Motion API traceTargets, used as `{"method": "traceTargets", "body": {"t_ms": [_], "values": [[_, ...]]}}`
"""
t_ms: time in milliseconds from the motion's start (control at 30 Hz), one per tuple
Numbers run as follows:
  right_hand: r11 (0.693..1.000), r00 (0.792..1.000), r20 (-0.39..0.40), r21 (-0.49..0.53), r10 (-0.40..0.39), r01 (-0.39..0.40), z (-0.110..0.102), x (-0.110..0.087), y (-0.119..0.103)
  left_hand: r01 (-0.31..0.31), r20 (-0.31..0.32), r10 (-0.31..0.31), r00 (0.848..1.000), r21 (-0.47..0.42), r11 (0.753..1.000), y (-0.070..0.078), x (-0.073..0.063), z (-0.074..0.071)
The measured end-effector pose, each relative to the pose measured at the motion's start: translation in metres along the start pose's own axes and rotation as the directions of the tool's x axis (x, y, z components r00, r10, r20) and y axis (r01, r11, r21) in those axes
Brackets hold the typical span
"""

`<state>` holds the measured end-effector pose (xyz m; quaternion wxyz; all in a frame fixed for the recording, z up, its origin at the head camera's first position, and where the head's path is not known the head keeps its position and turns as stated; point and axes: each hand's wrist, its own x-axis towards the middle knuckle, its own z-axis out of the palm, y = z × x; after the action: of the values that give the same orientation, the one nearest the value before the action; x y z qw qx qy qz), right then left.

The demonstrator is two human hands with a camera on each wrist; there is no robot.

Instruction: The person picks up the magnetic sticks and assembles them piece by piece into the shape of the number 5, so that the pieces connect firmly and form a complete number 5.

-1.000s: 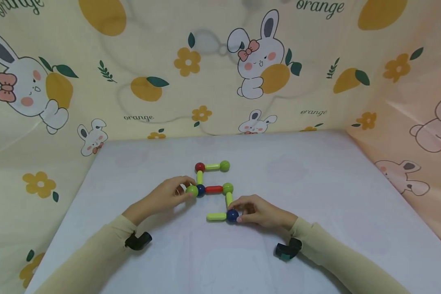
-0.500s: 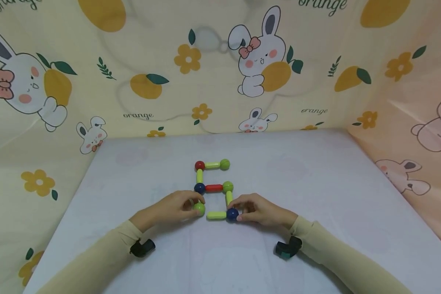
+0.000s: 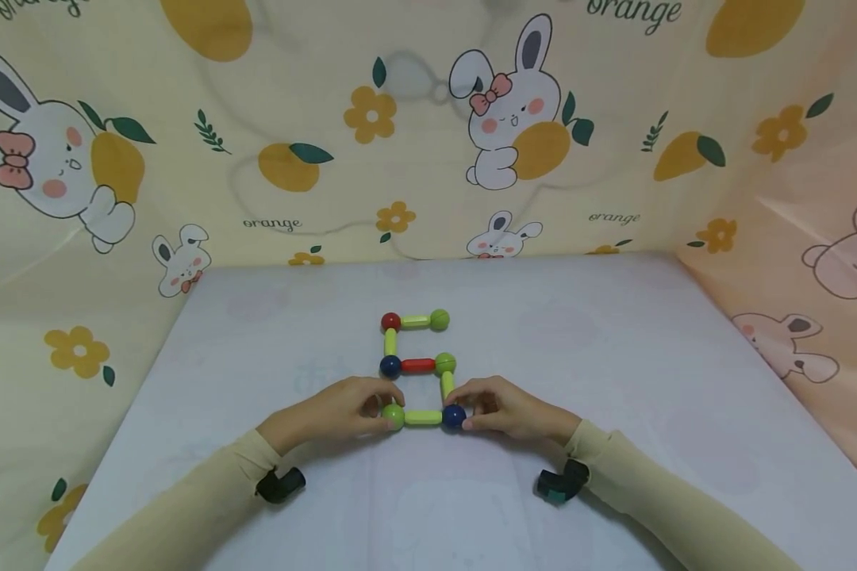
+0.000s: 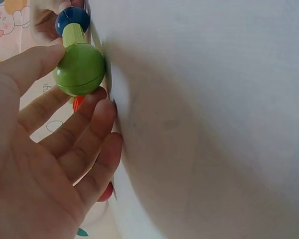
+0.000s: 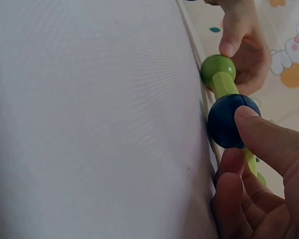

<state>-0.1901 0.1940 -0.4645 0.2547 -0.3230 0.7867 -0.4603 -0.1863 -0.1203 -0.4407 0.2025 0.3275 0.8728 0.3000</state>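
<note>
My left hand (image 3: 350, 408) pinches a green ball (image 4: 79, 69) between thumb and fingers, at the left end of a yellow-green rod (image 3: 424, 417). At the rod's right end sits a dark blue ball (image 5: 233, 121), which my right hand (image 3: 503, 408) holds with thumb and fingers. From that blue ball another yellow-green rod (image 3: 447, 385) runs back to a second green ball (image 3: 445, 363). A red rod (image 3: 418, 365) links this to a second blue ball (image 3: 390, 365). Behind it, a short rod (image 3: 390, 342) leads to a red ball (image 3: 390, 321).
A further rod (image 3: 416, 321) joins the red ball to a green ball (image 3: 439, 319) at the back. Everything lies on a white-covered table (image 3: 578, 333). A cloth with rabbits and oranges (image 3: 428, 159) hangs behind and at both sides.
My left hand has brought its green ball from beside the left blue ball toward me and rightward, up against the front rod's free end. The right hand has stayed at its blue ball.
</note>
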Motion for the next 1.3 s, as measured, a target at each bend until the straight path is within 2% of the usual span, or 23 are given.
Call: {"method": "traceTargets", "body": {"t_ms": [767,1100,1200,1300], "values": [[0.999,0.999,0.025,0.016,-0.032,0.032,-0.002,-0.002,0.002,0.016,0.039,-0.015,0.999,-0.034,0.999,0.0,0.001,0.001],[1.0,0.99,0.138,-0.016,0.016,-0.014,-0.015,-0.003,-0.008,0.002,0.038,0.0,0.999,-0.045,0.999,-0.001,0.003,0.001],[1.0,0.99,0.141,-0.014,0.016,-0.014,-0.021,-0.004,-0.011,-0.006,0.03,0.008,1.0,-0.047,0.999,-0.001,0.002,0.0],[1.0,0.994,0.106,-0.012,0.007,-0.006,-0.028,-0.004,-0.012,0.002,0.022,-0.001,1.0,-0.056,0.998,0.001,0.001,-0.001]]}}
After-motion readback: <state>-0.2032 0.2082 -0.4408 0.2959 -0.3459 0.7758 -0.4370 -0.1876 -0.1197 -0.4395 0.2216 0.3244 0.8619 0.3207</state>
